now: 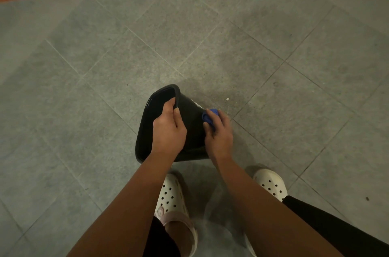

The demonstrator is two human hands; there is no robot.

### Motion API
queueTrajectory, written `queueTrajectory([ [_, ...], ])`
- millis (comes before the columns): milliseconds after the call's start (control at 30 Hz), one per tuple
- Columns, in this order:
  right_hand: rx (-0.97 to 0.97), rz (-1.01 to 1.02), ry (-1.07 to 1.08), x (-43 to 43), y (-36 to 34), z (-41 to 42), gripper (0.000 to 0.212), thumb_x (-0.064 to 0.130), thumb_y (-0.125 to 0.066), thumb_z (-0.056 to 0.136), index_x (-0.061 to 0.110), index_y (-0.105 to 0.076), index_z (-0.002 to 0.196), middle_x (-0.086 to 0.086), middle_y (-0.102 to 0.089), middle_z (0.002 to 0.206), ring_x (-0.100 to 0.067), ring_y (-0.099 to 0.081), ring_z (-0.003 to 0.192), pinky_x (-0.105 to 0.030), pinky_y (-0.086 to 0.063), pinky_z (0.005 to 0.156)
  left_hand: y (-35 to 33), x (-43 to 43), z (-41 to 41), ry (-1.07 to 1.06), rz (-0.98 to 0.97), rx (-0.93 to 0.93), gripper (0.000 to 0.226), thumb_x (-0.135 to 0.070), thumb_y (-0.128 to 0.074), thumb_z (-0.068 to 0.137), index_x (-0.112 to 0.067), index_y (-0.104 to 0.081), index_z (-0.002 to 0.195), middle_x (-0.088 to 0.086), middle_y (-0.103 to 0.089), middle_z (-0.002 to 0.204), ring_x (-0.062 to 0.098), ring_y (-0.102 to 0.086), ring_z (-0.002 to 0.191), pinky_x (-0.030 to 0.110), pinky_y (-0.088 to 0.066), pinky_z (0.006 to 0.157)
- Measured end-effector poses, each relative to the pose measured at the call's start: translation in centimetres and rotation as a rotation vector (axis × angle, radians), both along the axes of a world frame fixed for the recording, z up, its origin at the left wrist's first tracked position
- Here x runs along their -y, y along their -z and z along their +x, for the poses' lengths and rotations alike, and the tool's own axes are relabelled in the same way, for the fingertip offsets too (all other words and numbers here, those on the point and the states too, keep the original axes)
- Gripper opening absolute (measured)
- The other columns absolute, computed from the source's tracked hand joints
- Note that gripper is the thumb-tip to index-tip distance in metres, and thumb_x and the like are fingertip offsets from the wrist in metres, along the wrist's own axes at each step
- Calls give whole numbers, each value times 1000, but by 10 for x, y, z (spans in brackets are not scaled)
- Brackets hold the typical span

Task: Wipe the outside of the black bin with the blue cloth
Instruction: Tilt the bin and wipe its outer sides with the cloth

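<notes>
Currently mid-wipe. Bin (193, 123) lies tilted on the floor (84, 88), just ahead of the feet. Left hand (168, 130) grips the rim. Right hand (219, 133) holds the bunched cloth (215, 112) against the right outer wall. Area already cleaned: cannot tell. Other sides probably remain.

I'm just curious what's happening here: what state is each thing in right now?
Black plastic bin: tipped over, opening facing left, steadied at its rim.
Blue cloth: bunched, pressed against the bin's outer wall.
Left hand: gripping the bin's rim, fingers hooked inside.
Right hand: holding the cloth on the bin.
White perforated clogs: worn, standing on the grey tiled floor.
</notes>
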State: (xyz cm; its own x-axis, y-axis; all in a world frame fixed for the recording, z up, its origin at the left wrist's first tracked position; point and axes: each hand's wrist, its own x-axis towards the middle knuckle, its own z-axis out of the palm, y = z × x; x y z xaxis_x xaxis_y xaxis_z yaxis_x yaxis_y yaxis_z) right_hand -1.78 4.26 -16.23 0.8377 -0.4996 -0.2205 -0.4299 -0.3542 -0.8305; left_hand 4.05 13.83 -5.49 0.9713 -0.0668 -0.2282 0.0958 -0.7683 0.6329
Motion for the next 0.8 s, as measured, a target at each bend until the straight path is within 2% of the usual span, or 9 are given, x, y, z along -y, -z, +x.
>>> queueTrajectory([
  [100,2,46,31,6,2,-3,35,11,-56,88,16,-56,123,-6,-44,139,-24,-40,130,-38,-35,108,-1,2,0,-5,-7,2,32,-17,-36,99,-13,-46,129,-7,-53,67,5,-53,57,2,-43,58],
  [233,-8,71,51,3,-1,-18,26,12,-53,90,13,-58,115,-5,-41,143,-23,-32,135,-44,-29,112,-1,5,0,13,-13,6,33,-18,-37,99,-13,-46,130,-5,-54,65,5,-53,54,3,-43,57],
  [333,13,22,5,-1,-3,-18,21,11,-55,90,9,-59,110,-8,-41,142,-26,-28,137,-38,-22,113,0,0,1,-16,-2,3,32,-18,-36,99,-13,-46,129,-7,-53,67,4,-53,57,1,-42,58],
  [467,-16,-48,-85,6,5,-10,25,6,-56,88,4,-54,113,-17,-35,145,-33,-31,134,-37,-28,110,0,-1,1,-44,-9,-6,31,-17,-36,100,-12,-46,129,-10,-51,69,2,-52,59,-2,-41,59],
  [600,-121,-52,-34,12,8,-13,27,7,-53,89,4,-50,116,-16,-35,143,-33,-39,128,-39,-40,104,0,3,1,-25,-28,-3,32,-17,-36,99,-13,-46,130,-7,-54,68,4,-54,58,0,-42,58],
  [800,-21,5,-23,-2,-6,-14,35,6,-54,89,8,-49,123,-14,-41,139,-23,-39,127,-29,-32,105,3,-4,2,-14,1,6,33,-19,-35,99,-13,-45,131,-8,-53,68,4,-54,58,1,-43,58],
])
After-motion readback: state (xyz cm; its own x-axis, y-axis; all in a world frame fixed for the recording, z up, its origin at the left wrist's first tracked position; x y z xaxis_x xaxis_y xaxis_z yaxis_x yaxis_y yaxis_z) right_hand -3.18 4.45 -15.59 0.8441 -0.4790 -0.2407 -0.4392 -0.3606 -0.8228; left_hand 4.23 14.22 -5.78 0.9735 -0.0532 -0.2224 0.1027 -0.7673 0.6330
